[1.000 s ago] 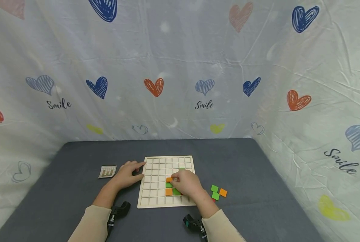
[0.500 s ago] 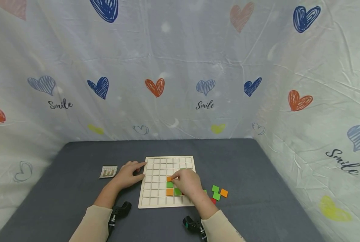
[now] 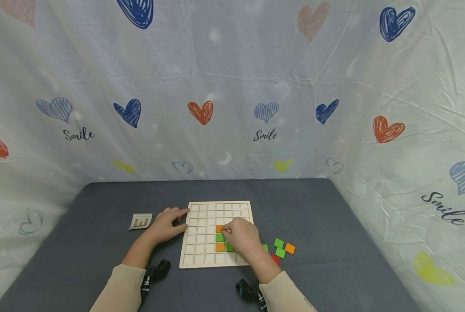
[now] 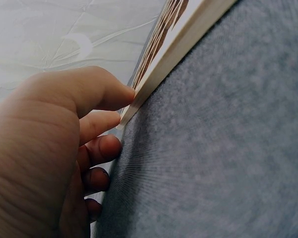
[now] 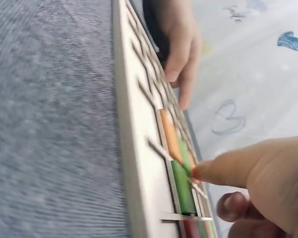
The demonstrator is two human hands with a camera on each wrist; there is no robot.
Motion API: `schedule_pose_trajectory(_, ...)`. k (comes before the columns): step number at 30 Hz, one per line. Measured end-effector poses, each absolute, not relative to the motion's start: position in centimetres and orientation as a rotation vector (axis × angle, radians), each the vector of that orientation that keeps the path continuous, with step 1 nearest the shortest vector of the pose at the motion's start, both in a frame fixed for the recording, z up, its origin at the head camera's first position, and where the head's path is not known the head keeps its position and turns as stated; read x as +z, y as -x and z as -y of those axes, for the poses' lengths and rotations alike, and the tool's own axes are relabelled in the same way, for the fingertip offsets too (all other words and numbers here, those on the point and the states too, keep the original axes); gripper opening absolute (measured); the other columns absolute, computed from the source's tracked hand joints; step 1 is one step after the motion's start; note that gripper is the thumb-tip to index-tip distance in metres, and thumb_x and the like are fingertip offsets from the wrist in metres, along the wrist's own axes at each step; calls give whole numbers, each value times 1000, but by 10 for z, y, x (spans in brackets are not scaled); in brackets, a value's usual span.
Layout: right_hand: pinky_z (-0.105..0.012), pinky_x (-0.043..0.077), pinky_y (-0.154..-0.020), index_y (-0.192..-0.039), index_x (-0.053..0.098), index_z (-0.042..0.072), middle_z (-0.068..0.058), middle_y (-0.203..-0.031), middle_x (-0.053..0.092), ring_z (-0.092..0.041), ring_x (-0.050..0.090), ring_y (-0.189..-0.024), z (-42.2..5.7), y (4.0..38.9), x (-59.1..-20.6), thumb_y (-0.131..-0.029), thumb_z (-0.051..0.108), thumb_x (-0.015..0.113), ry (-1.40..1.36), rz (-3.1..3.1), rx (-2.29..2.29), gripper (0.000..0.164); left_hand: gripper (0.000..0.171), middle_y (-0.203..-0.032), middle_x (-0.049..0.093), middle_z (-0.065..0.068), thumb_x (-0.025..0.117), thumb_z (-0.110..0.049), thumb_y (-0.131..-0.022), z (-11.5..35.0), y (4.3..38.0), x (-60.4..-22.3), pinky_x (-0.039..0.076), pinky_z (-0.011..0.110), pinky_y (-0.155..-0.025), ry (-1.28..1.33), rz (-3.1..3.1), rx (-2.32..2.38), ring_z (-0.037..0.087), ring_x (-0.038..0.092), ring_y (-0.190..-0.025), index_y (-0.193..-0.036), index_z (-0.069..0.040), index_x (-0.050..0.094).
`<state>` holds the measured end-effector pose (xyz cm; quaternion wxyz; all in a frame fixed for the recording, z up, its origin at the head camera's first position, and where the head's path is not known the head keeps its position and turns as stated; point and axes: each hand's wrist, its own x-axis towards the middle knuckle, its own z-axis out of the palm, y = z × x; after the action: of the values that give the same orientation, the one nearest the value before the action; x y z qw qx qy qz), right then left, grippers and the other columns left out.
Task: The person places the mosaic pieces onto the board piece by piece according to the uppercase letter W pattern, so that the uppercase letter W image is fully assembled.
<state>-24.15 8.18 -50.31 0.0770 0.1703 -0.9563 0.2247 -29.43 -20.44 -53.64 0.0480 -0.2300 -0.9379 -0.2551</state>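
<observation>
Only part-filled, the pale wooden grid board point(image 3: 199, 249) has coloured square tiles point(image 3: 280, 252) remaining beyond its right edge, the left hand point(image 3: 165, 224) spread, empty, the right hand point(image 3: 242, 234) curled, hold unclear.

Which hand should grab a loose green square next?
Probably the right hand: the loose green square tiles lie nearer it. The left hand touches the pale wooden grid board on the opposite side.
</observation>
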Motion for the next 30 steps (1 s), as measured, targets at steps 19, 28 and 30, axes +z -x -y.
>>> schedule_pose_trajectory(19,-29,23,-48,-125,75,10,5,-56,30,-11,21,-47,-133,252,-475,-100,21,67,-488,2902,1045,29,51,-81,38,-6,71,-24,-95,204,293,-538,25,42,-75,704,2833,-761,15,31,-76,-142,-6,62)
schedule_pose_trajectory(28,-28,25,-47,-120,78,10,5,-55,32,-11,25,-48,-148,243,-479,-98,21,70,-424,2927,978,26,52,-81,37,-4,71,-23,-95,205,292,-536,25,43,-75,700,2847,-762,16,30,-75,-143,-6,61)
schedule_pose_trajectory(30,-27,27,-47,-118,78,9,5,-55,32,-11,25,-47,-155,238,-481,-98,21,71,-415,2937,961,24,52,-81,37,-4,71,-24,-96,205,292,-535,25,43,-75,700,2851,-762,16,30,-76,-143,-6,61)
